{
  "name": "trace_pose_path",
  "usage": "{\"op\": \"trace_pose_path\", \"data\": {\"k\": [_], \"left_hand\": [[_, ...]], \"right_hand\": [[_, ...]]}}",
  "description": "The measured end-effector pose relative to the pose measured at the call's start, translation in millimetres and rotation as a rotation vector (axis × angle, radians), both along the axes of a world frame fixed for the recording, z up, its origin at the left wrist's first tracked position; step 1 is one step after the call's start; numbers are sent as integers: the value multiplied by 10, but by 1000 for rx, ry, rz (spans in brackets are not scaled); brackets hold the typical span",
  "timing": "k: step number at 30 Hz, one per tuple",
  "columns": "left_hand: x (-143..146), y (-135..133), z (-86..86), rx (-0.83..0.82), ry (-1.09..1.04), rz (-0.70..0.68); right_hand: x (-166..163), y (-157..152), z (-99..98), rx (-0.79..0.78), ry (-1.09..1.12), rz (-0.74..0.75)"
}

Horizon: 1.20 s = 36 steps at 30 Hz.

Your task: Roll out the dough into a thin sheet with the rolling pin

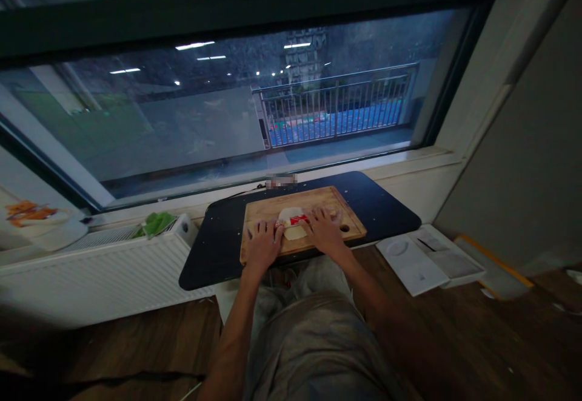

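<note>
A wooden cutting board (pixel 259 210) lies on a dark tabletop, and on it is a pale, flat, round piece of dough (pixel 294 233). Across the dough lies a cylinder with a red and white label, apparently a bottle (pixel 297 219); its ends are mostly covered by my hands. My left hand (pixel 262 244) rests over its left end with the fingers bent downward. Over the right part, my right hand (pixel 325 228) presses with its fingers spread across the top. Something pale and partly clear shows beyond the right fingers.
The small dark table (pixel 386 207) stands against the window sill. A white radiator (pixel 113 279) with a green item (pixel 157 224) on top is at left, near a white bowl (pixel 50 231) of orange pieces. An open white box (pixel 422 255) lies at right.
</note>
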<state>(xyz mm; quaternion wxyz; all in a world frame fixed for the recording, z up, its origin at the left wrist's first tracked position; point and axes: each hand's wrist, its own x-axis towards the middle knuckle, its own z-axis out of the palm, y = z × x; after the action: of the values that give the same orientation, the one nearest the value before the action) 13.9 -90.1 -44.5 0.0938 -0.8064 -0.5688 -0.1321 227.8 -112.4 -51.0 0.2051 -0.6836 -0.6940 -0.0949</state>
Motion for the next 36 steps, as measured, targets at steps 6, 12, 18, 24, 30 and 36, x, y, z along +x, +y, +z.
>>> {"op": "trace_pose_path", "data": {"k": [6,12,18,24,30,36], "left_hand": [[-101,-308,-154,83,-63,15],[-127,-521,-257,101,-51,21],[-68,-418,-226,58,-41,40],[-14,-161,-112,-16,-23,28],[-10,-76,-48,-56,-14,14],[-25,-157,-68,-16,-29,14]], "right_hand": [[-77,-397,-128,56,21,8],[-126,-627,-238,80,38,11],[-123,-445,-201,67,28,-8],[-85,-185,-63,56,52,-4],[-62,-74,76,-18,92,4],[-98,-180,18,19,86,-18]]}}
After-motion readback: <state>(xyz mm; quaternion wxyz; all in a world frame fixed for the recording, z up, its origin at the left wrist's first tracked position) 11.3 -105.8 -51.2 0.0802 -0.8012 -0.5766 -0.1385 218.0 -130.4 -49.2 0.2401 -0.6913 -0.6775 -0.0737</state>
